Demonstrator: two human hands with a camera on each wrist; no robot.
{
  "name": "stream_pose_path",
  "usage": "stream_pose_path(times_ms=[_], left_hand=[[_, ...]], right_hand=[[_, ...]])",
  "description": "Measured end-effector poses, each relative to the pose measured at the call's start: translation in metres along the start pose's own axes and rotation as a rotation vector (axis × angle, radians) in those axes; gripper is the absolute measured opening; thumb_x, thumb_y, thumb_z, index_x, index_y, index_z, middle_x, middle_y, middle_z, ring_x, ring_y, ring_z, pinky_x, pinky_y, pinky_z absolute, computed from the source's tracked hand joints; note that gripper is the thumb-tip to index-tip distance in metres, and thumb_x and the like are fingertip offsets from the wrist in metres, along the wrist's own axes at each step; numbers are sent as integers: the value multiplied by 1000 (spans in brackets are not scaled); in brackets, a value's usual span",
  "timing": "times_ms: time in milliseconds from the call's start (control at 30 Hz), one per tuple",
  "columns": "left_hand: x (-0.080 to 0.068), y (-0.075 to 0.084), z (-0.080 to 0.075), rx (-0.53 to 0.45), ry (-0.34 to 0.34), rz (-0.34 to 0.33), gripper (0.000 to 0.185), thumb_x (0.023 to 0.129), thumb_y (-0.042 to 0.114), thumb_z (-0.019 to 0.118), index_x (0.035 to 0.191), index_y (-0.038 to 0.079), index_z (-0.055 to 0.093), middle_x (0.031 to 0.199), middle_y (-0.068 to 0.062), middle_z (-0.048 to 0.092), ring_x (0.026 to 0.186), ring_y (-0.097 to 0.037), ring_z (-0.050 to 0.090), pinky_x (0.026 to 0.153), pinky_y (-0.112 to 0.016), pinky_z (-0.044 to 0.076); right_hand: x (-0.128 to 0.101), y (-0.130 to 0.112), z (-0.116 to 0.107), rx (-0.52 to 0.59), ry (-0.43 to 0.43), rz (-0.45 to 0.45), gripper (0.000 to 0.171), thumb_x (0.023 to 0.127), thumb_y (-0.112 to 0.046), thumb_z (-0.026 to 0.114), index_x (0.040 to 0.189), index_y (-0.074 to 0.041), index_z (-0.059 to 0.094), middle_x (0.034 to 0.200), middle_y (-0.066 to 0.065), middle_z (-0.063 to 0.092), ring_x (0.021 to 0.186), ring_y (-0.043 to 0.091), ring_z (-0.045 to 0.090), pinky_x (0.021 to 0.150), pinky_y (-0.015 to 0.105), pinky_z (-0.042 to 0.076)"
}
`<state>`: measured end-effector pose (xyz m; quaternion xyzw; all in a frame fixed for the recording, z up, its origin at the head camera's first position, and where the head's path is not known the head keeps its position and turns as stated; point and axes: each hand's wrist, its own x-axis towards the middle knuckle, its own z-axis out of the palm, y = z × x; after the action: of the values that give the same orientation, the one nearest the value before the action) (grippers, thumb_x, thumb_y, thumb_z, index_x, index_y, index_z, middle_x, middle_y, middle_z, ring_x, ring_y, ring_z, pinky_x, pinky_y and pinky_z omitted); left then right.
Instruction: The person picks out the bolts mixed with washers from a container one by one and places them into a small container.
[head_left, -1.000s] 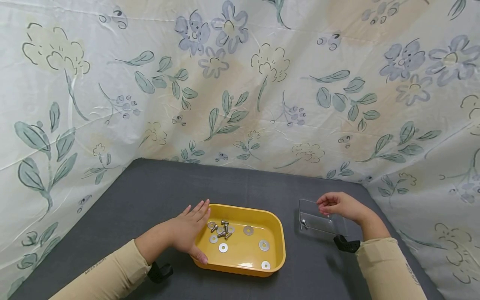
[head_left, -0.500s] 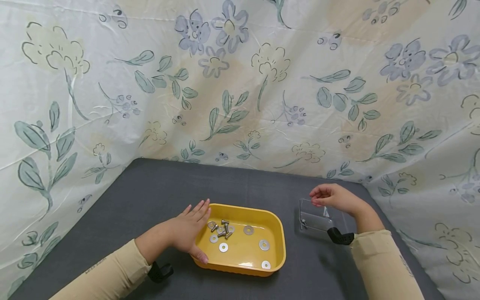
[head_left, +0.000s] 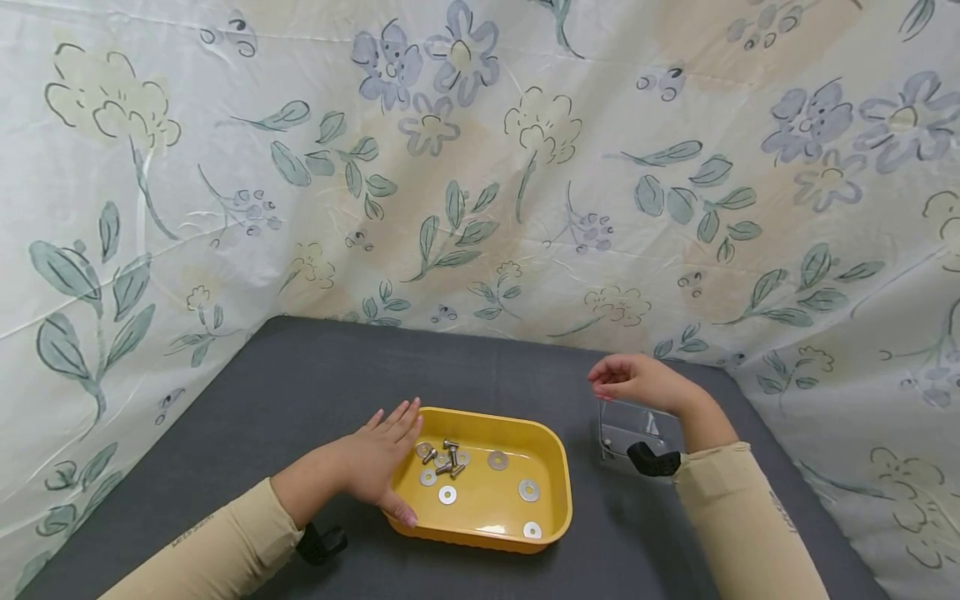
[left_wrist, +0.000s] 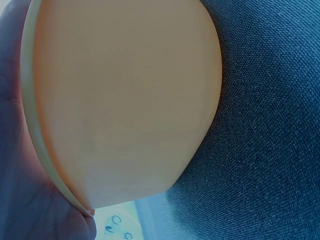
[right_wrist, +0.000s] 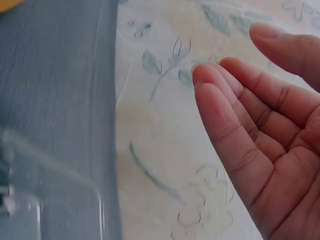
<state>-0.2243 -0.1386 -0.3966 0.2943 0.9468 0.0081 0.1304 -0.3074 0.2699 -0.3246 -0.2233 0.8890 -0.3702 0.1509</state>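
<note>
My left hand (head_left: 367, 462) rests on the left rim of a yellow plastic tray (head_left: 487, 508), fingers spread and fairly straight. In the left wrist view the tray's outer wall (left_wrist: 125, 100) fills the middle, with part of that hand along its edge. Inside the tray lie a small pile of metal screws (head_left: 450, 461) and several flat washers (head_left: 528, 490). Over the back of a clear plastic box (head_left: 633, 419) hovers my right hand (head_left: 648, 385), fingers loosely bent. The right wrist view shows its palm (right_wrist: 280, 165) holding nothing. A small metal piece (head_left: 607, 444) sits at the box's left end.
A dark grey cloth (head_left: 360, 358) covers the table. Floral fabric (head_left: 480, 208) hangs behind it and along both sides. Each wrist carries a black mount, such as the right one (head_left: 654, 460). Grey cloth separates the tray from the clear box.
My right hand has risen and moved left and away from me, from over the middle of the clear box to its back left corner. My left hand and the tray have stayed put.
</note>
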Motion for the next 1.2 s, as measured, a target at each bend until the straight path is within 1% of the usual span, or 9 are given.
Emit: stream_pose_path(times_ms=[133,333,467,600,833,933,1033,1133,1200], left_hand=[[0,0,0,-1,2,1,134,50,89,47,147,6,8,152,-8,-13,139,-24,-10,109,-50,3],[1,0,0,-9,-5,-5,133,50,89,48,147,7,9,152,-7,-12,139,-25,-10,109,-51,3],[1,0,0,-4,-17,-10,134,49,89,47,147,8,8,152,-7,-13,139,-24,-11,109,-50,2],[0,0,-1,-4,-15,-11,134,49,89,47,147,7,7,152,-7,-13,138,-23,-12,109,-50,2],[0,0,-1,-5,-5,-5,133,50,88,48,147,7,8,152,-7,-13,139,-23,-11,109,-50,2],[0,0,0,-3,-5,-1,133,50,89,48,147,7,8,152,-7,-13,138,-23,-12,109,-50,2],[0,-1,0,-3,-2,1,133,51,89,48,147,7,7,152,-7,-13,139,-23,-12,109,-50,2],[0,0,0,-5,-1,-1,133,51,89,48,147,7,7,152,-7,-13,139,-23,-11,110,-50,2],[0,0,0,-7,-1,-4,133,50,89,48,147,7,8,152,-7,-13,139,-23,-11,110,-50,2]], right_hand=[[8,-11,7,9,-15,-16,28,85,-24,66,106,-6,61,97,7,64,88,20,62,78,31,51],[20,-27,17,-22,-43,-77,26,86,-25,65,105,-8,63,96,5,65,87,21,61,79,33,51],[27,-36,23,-21,-67,-119,25,87,-23,63,106,-6,62,94,5,65,85,21,61,79,36,51],[33,-44,31,-33,-87,-154,23,87,-18,64,105,-4,62,95,5,65,85,19,62,79,34,51],[44,-52,48,5,-131,-177,21,86,-16,64,104,-4,62,97,9,65,87,21,63,80,38,51],[50,-53,57,-3,-148,-192,20,86,-16,64,103,-5,62,96,8,65,84,21,63,80,38,51],[56,-55,66,-1,-170,-215,19,86,-15,64,102,-5,63,94,9,65,83,23,62,79,38,51],[61,-56,76,0,-191,-224,19,86,-15,64,102,-5,63,94,10,65,84,25,62,78,34,51],[65,-56,82,-12,-198,-230,19,86,-16,64,102,-6,63,92,6,65,83,21,62,77,31,51]])
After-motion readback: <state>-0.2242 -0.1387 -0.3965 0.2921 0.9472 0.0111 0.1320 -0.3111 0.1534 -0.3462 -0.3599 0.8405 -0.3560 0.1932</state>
